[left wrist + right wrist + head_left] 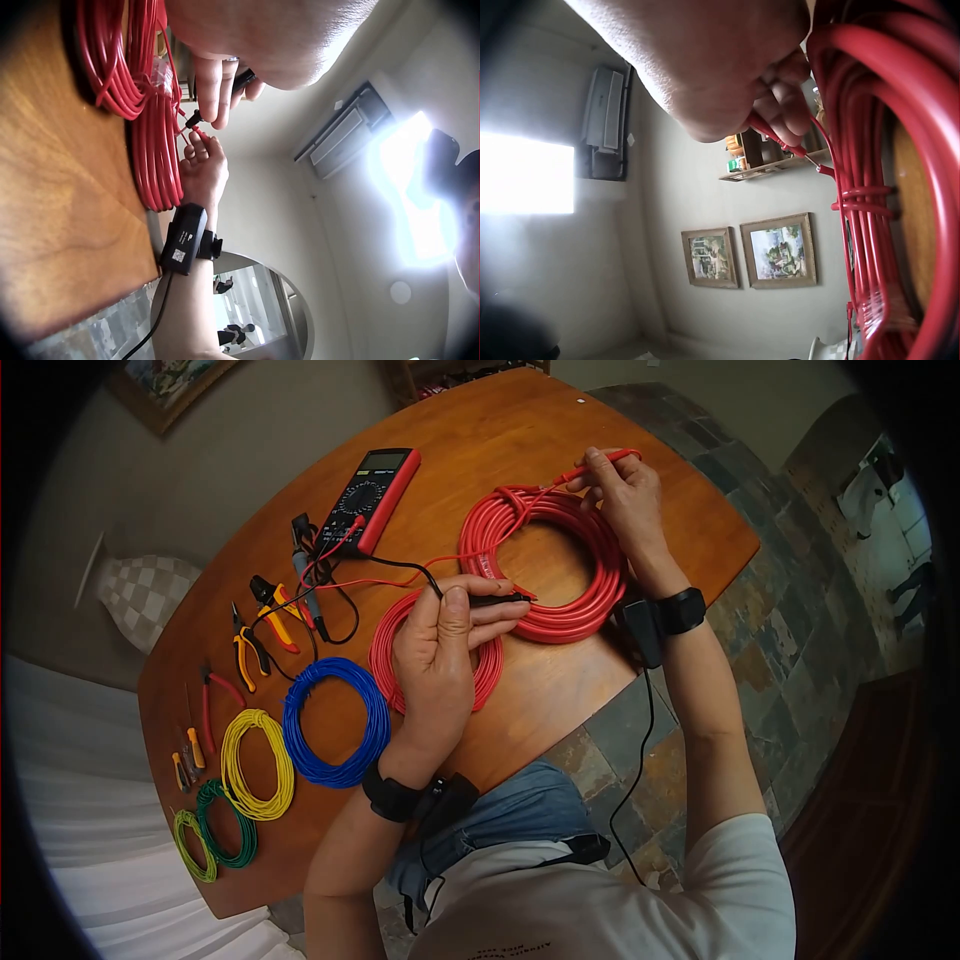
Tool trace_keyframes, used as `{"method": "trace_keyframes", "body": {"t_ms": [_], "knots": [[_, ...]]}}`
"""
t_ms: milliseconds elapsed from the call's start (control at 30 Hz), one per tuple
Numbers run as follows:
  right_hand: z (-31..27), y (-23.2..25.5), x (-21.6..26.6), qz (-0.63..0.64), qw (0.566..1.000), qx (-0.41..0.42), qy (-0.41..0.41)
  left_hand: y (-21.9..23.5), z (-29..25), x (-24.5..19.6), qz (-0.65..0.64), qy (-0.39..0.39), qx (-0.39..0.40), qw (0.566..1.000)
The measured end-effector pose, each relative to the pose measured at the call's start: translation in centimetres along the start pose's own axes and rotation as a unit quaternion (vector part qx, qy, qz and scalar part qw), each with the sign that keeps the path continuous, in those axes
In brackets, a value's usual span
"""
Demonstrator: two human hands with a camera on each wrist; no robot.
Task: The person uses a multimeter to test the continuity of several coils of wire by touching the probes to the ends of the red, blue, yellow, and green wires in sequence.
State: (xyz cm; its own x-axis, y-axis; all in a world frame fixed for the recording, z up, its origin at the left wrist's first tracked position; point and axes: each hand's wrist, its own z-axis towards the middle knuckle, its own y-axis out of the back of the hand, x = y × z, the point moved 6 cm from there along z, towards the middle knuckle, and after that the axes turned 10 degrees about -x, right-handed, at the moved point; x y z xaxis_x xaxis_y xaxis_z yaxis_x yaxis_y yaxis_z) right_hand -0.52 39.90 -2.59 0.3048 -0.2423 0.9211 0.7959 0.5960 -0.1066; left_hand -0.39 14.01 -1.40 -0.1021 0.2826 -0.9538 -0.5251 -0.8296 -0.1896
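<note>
Seemingly to reach both wire ends, the right hand pinches the red probe at the thick red coil's far side, the left hand the black probe nearer

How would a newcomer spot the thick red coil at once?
On the wooden table in the head view, look right of the multimeter. The thick red coil lies there, with visibly fatter loops than the thin red coil, which the left hand partly hides.
</note>
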Motion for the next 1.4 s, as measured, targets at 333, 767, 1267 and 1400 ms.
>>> {"method": "trace_keyframes", "body": {"t_ms": [333, 767, 1267, 1400], "knots": [[-0.6, 1.3, 1.9, 0.046, 0.997, -0.06, 0.017, 0.7, 0.3, -2.8, -0.034, -0.062, -0.031, 0.997], [-0.5, 0.4, 0.9, 0.051, 0.998, -0.018, 0.014, 0.0, -0.2, -0.3, 0.003, -0.008, 0.001, 1.0], [-0.3, 0.1, -0.1, 0.019, 1.0, 0.005, 0.011, -0.1, -0.2, -0.2, -0.013, -0.011, -0.017, 1.0], [-0.4, 0.1, -0.1, -0.002, 1.0, 0.024, -0.001, -0.1, -0.3, 0.1, 0.009, -0.01, 0.003, 1.0]]}}
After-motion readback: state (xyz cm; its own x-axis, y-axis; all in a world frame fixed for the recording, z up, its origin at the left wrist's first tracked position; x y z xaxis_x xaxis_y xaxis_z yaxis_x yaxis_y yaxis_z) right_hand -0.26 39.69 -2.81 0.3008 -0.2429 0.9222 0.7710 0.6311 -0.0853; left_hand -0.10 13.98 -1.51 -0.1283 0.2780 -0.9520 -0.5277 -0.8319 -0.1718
